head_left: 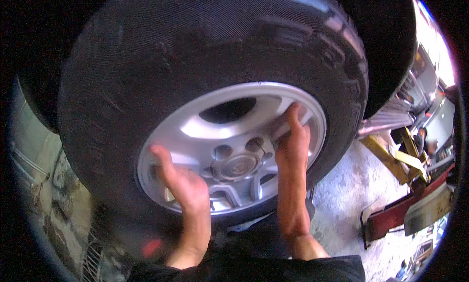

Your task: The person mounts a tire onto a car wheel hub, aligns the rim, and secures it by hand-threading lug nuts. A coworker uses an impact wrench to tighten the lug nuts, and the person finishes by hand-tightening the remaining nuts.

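A silver alloy wheel (188,150) with a dark, thick tire (105,103) fills most of the view, tilted slightly. Around its round center cap (236,167) are several bolt holes. My left hand (186,185) is on the lower left of the wheel, with its thumb up along the rim and its fingers reaching into an opening. On the right side, my right hand (294,140) grips a spoke area, thumb pointing up. The fingers of both hands are mostly hidden by the wheel and by the hands themselves.
Dark vehicle bodywork (391,52) surrounds the tire above. To the right stand a yellow lift arm (386,157) and a red metal beam (395,216) over the grey concrete floor (339,196). Another person (420,139) is farther back. A floor grate (91,255) lies lower left.
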Motion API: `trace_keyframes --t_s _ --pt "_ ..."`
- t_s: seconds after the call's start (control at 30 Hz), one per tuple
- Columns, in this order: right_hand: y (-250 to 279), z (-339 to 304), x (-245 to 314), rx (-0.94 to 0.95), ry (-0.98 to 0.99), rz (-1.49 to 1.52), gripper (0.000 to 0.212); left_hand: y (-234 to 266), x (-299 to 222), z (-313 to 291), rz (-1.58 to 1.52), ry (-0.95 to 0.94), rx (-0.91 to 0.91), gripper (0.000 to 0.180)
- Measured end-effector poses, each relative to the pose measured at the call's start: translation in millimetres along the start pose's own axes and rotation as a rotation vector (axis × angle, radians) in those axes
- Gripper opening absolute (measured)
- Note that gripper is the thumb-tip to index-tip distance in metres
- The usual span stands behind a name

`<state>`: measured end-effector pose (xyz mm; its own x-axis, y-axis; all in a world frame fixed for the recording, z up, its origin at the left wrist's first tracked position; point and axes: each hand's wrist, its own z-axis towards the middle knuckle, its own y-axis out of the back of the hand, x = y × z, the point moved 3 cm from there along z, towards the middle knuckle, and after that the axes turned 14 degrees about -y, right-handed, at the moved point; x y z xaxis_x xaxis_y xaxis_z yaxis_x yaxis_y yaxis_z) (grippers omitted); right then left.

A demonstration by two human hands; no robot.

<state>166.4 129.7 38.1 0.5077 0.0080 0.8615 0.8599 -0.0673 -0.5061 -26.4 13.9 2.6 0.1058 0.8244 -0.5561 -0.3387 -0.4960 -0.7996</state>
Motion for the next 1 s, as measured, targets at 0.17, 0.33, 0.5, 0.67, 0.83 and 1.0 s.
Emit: trace_keyframes --t_s 0.17,0.33,0.5,0.67,0.83,1.0 --pt "22 15 -22 0.013 -0.095 0.005 0.057 13 17 -9 0.022 0.056 -0.023 0.072" --pt "41 36 -44 -0.038 -0.114 0.083 0.056 13 37 -11 0.04 0.088 0.048 0.072" --pt "37 38 -43 0.033 -0.112 0.148 0.054 5 39 -17 0.068 0.027 0.055 0.071" --pt "17 40 -45 0.033 -0.044 -0.03 0.057 9 49 0 0.084 -0.061 0.091 0.077" --pt "-4 45 -43 0.098 0.01 0.014 0.056 8 57 28 0.051 -0.025 0.135 0.081" --pt "-10 49 -54 -0.023 0.062 -0.009 0.057 9 66 36 0.037 -0.011 0.151 0.087"
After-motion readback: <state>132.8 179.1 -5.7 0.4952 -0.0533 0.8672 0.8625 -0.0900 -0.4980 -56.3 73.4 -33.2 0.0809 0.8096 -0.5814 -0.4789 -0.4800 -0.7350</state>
